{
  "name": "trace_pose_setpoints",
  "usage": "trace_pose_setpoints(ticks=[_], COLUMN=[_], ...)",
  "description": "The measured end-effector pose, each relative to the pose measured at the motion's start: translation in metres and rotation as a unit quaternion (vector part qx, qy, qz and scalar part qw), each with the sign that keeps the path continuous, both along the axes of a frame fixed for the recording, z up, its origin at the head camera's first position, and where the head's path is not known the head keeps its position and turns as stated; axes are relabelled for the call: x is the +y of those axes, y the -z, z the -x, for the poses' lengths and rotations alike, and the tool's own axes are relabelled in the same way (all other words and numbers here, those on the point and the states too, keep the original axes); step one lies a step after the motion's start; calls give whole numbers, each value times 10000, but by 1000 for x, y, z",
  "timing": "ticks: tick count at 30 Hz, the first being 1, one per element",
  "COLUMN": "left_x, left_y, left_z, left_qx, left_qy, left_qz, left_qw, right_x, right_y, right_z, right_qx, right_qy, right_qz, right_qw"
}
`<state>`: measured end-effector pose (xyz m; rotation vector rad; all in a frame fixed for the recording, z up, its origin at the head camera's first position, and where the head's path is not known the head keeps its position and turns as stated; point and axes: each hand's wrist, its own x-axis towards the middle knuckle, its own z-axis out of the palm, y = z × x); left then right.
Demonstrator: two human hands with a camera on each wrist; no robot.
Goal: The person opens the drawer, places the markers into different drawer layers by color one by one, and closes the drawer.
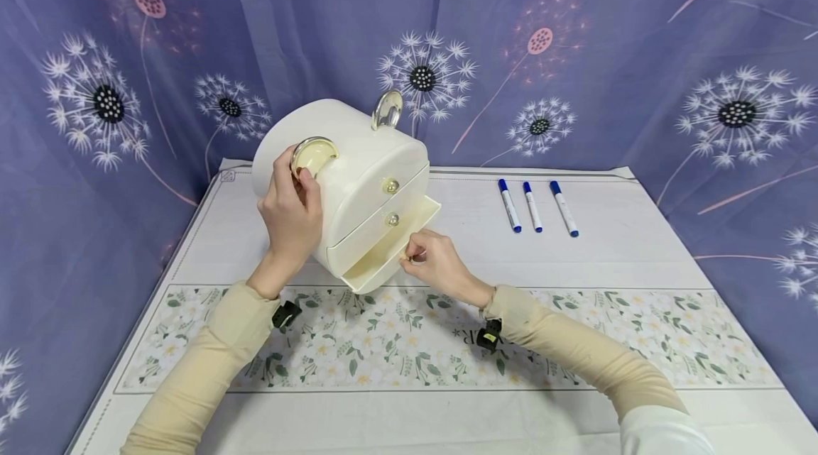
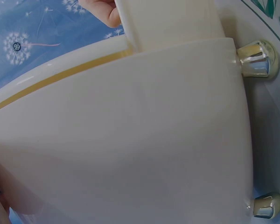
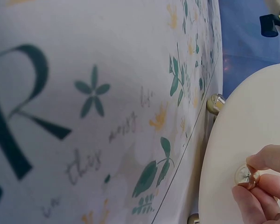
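A cream, rounded drawer organizer [image 1: 348, 135] with silver-edged ears stands tilted toward the right hand's side of the table. My left hand [image 1: 290, 217] holds its near left ear [image 1: 316, 155], thumb in front and fingers behind. The bottom drawer [image 1: 373, 283] is pulled partway out, and no contents show inside. Between thumb and fingers, my right hand [image 1: 437, 263] pinches that drawer's small round knob [image 3: 243, 176]. The two upper drawers are closed, each with its own shiny knob [image 1: 391, 186]. In the left wrist view, the drawer [image 2: 172, 23] sticks out of the body.
Three white markers [image 1: 509, 205] with blue caps lie side by side at the back right. A floral runner [image 1: 607, 341] crosses the white table. Metallic feet [image 2: 259, 58] support the organizer. Behind the table hangs a purple dandelion-print curtain [image 1: 345, 36].
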<state>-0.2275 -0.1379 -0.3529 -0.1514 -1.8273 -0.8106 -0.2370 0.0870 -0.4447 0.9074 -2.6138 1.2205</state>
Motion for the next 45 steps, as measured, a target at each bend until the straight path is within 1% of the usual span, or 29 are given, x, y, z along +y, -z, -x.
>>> trace_pose_setpoints(ticks=[17, 25, 36, 45], left_x=[0, 0, 0, 1], left_y=[1, 0, 0, 1], left_z=[0, -1, -1, -1], left_qx=[-32, -11, -22, -23], left_qy=[-11, -6, 39, 31], left_qz=[-43, -77, -47, -43], left_qw=[10000, 10000, 10000, 10000], right_x=[4, 6, 10, 15], right_y=[-1, 0, 1, 2], right_z=[-5, -6, -9, -13], right_qx=[-32, 79, -51, 22], right_qy=[-20, -34, -62, -81], right_qz=[-21, -45, 22, 70], right_qw=[10000, 10000, 10000, 9999])
